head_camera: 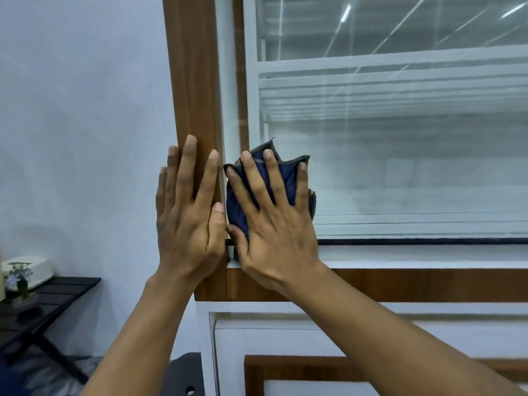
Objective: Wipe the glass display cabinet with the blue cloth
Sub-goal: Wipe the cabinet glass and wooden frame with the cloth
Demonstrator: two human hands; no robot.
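The glass display cabinet [400, 155] fills the right half of the view, with a brown wooden frame post [194, 81] on its left edge and white shelves behind the pane. A folded blue cloth [285, 175] with grey edging lies flat against the lower left corner of the glass. My right hand [274, 224] presses it there with spread, straight fingers. My left hand [188, 218] rests flat on the wooden post beside it, fingers straight and pointing up.
A brown wooden rail [428, 284] runs under the glass, with white lower cabinet panels [285, 338] beneath. At the lower left a black slatted side table [57, 292] carries a white box [31, 270] and a small potted plant [17, 281]. A pale wall [80, 124] is to the left.
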